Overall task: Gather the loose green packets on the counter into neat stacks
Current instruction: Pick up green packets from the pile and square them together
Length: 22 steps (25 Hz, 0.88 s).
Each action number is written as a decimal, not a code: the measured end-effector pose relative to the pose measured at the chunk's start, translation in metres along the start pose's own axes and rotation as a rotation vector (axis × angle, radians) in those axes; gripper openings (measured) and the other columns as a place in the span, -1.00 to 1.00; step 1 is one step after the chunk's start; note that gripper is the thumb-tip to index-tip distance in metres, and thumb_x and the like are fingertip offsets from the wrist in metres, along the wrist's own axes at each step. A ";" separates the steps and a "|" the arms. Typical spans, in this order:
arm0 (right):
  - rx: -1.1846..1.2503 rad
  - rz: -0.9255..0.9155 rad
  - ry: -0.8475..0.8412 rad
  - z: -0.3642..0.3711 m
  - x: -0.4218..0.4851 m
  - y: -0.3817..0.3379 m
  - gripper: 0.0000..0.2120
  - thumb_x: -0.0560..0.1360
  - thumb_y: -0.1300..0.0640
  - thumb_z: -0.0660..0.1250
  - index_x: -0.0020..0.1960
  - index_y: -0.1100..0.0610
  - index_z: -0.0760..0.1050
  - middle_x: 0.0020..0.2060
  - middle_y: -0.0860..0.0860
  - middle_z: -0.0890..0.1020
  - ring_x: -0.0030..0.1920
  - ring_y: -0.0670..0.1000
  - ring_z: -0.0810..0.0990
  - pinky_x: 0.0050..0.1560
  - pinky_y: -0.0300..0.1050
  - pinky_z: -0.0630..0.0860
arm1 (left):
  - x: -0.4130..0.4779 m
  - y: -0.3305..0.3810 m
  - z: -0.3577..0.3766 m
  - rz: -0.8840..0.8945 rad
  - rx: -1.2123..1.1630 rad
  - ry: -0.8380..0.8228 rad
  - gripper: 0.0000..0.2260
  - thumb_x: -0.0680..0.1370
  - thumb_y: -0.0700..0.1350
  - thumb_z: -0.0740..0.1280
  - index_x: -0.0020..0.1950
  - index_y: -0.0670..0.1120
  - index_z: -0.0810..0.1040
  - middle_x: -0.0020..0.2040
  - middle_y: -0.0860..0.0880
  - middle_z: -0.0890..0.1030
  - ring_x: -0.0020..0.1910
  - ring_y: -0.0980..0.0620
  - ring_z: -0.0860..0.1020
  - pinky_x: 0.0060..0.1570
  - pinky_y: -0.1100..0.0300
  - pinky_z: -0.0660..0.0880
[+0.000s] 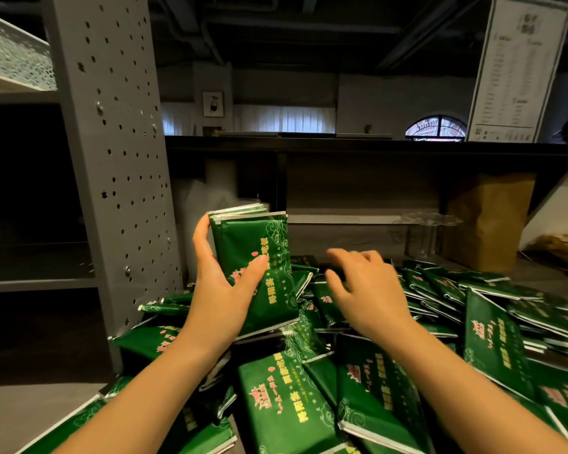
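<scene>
Loose packets point(286, 398) beneath; left hand point(222, 290) grips upright stack point(259, 253), right hand point(368, 290) hovers splayed beside.

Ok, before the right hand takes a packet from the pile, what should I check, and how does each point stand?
1. Grip: left hand holds the stack upright, ok.
2. Stack edges flush: not ok, top edges staggered.
3. Free hand: right hand empty, fingers spread, ok.
4. Supply: pile lies right under it, ok.
5. Target packet: cannot tell, fingertips blurred.
</scene>
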State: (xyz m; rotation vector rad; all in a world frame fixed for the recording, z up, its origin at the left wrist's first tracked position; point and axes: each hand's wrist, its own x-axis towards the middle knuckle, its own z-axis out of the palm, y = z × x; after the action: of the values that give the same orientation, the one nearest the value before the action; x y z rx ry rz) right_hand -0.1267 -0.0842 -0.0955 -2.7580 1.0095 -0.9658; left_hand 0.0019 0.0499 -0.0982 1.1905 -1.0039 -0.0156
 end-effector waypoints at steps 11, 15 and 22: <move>-0.106 0.272 -0.367 0.003 0.007 0.024 -0.09 0.46 -0.10 0.37 0.54 0.12 -0.17 0.38 0.13 0.36 0.43 0.18 0.25 0.44 0.13 0.06 | -0.004 -0.008 0.002 -0.015 0.182 -0.141 -0.25 0.53 -0.15 0.34 0.48 0.23 -0.09 0.41 0.28 0.13 0.27 0.41 0.23 -0.13 0.73 0.22; 0.033 0.310 -0.348 -0.010 0.014 0.027 -0.34 0.47 0.12 0.36 0.47 0.14 0.13 0.26 0.11 0.49 0.30 0.14 0.42 0.37 0.08 0.27 | -0.005 -0.008 0.000 -0.007 0.216 -0.150 -0.25 0.52 -0.10 0.35 0.47 0.27 -0.10 0.29 0.46 0.14 0.33 0.31 0.21 0.12 0.47 0.22; 0.480 0.216 0.181 -0.010 0.014 0.029 -0.87 0.55 0.21 0.19 0.07 0.06 0.41 -0.11 -0.02 0.58 -0.10 0.00 0.59 -0.06 0.03 0.57 | -0.005 -0.008 0.000 -0.010 0.230 -0.124 -0.24 0.53 -0.09 0.34 0.47 0.31 -0.12 0.29 0.45 0.08 0.32 0.35 0.14 0.27 0.29 0.19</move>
State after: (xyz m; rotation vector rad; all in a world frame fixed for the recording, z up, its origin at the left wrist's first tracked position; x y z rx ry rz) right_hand -0.1403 -0.1140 -0.0871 -2.1598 0.9235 -1.2447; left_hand 0.0028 0.0487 -0.1073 1.4176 -1.1312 0.0184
